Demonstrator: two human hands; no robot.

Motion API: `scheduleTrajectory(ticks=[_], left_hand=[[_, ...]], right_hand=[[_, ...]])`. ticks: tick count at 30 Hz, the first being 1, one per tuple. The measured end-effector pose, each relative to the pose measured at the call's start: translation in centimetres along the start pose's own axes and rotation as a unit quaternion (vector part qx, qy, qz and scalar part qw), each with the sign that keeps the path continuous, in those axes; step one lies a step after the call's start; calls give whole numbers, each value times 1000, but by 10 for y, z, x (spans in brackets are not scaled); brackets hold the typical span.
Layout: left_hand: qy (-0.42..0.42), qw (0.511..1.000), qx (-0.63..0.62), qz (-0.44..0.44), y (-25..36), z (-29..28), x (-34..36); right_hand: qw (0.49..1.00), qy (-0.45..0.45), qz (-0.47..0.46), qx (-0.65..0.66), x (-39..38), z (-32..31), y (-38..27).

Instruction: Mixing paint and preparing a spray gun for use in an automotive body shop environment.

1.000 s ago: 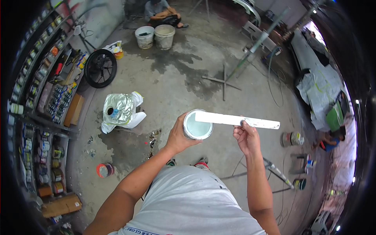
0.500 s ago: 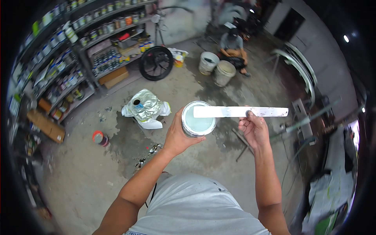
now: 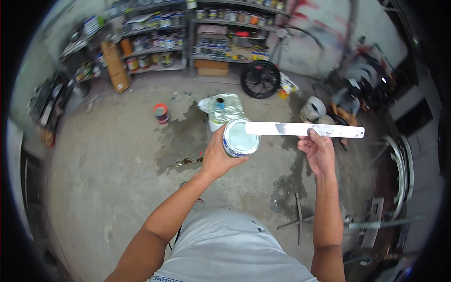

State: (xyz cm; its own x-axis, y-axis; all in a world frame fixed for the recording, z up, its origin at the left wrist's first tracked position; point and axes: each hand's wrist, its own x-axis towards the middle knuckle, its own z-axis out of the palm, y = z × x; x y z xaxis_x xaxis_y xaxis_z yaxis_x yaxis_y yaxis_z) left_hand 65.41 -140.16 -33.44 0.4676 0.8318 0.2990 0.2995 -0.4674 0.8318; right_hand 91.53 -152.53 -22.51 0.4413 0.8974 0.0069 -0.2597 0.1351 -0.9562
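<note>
My left hand (image 3: 217,157) is wrapped round a paint can (image 3: 236,151) from its left side. The can has no lid on, and pale mint-green paint shows inside. My right hand (image 3: 321,152) grips a long flat white stir stick (image 3: 291,129) between thumb and fingers. The stick lies level, its left end over the right part of the can's mouth. Whether that end touches the paint or rim, I cannot tell. Grey smudges mark the stick near its middle and its right end.
Ahead on the floor stand a foil-covered object (image 3: 230,104), an orange-red can (image 3: 161,115) and a black wheel (image 3: 260,79). Shelves (image 3: 235,22) of cans line the wall. At right are a bucket (image 3: 313,109), a seated person (image 3: 346,101) and a metal stand (image 3: 299,218).
The view has turned left, so the room has shifted rightward in it. The stick has slid right relative to the can, with less of it over the mouth. Both hands keep their holds.
</note>
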Motion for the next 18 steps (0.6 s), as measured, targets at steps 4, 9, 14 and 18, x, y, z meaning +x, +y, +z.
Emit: scheduleTrajectory(ticks=[4,9,14,18], left_hand=[[70,996,36,-47,-36,-22,-27],[144,984,70,-75,-77,-68,-55],[216,969,69,-93,-111,-132,-92],[273,954,77,-101,-142,-198,-126]], right_hand=[[998,-45,9,-33,19,44,17],[992,-102,26,-65,33,108,32],[977,-181,34,-104,38,202,50],[958,-230,5,-172,20,304,77]])
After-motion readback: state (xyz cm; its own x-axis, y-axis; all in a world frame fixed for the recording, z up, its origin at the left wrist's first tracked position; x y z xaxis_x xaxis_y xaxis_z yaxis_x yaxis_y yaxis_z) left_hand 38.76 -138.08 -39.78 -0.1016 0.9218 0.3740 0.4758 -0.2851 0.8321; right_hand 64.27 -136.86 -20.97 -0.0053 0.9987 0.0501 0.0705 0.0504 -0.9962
